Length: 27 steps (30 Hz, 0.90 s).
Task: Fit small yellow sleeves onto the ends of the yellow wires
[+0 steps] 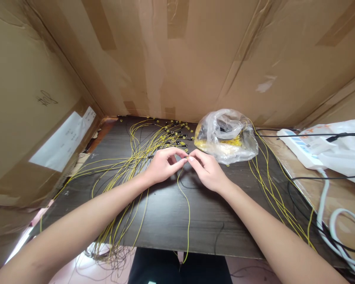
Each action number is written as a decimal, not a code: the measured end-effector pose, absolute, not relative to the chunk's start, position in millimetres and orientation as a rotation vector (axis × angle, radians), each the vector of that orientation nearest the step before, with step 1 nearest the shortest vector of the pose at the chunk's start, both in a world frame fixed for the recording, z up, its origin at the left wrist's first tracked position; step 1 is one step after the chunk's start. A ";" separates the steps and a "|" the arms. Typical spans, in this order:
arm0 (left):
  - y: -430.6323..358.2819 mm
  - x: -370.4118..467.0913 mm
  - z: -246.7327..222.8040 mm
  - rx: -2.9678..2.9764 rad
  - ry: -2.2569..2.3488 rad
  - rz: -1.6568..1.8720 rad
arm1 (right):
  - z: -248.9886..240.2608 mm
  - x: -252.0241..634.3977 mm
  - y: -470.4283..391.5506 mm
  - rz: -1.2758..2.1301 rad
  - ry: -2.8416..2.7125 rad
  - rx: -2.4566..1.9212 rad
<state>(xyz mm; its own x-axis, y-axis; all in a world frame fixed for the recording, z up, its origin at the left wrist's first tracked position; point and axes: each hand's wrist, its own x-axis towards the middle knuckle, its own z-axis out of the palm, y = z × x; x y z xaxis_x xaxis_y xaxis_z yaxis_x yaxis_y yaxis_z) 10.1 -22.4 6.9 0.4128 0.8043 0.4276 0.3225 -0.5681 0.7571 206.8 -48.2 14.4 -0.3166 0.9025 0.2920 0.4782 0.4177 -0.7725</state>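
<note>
My left hand [167, 163] and my right hand [208, 169] meet fingertip to fingertip above the dark tabletop [165, 221]. Both are closed in a pinch on the small end of a yellow wire [189, 209]. That wire hangs down from the fingertips and runs over the table's front edge. What sits at its end is mostly hidden by my fingers. Left of my hands lies a loose bundle of yellow wires [136, 169]. Small black ends and yellow pieces [173, 136] are spread just beyond my fingers.
A clear plastic bag [245, 152] with yellow contents stands behind my right hand. More yellow wires [272, 193] run along the right. A white power strip [300, 150] with a thick white cable [324, 197] lies farther right. Cardboard walls [165, 71] enclose the back and left.
</note>
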 end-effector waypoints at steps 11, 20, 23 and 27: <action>-20.2 8.4 6.1 2.138 0.924 1.078 | 12.7 205.7 -47.0 0.825 -1.952 -1.188; -21.9 9.7 7.2 2.061 0.984 1.054 | 13.7 206.1 -47.7 0.741 -1.930 -1.175; -21.9 8.9 7.7 2.106 0.941 1.084 | 13.1 205.7 -47.2 0.760 -1.938 -1.177; -22.0 8.3 7.3 2.157 0.917 1.086 | 13.3 205.7 -46.9 0.814 -1.944 -1.181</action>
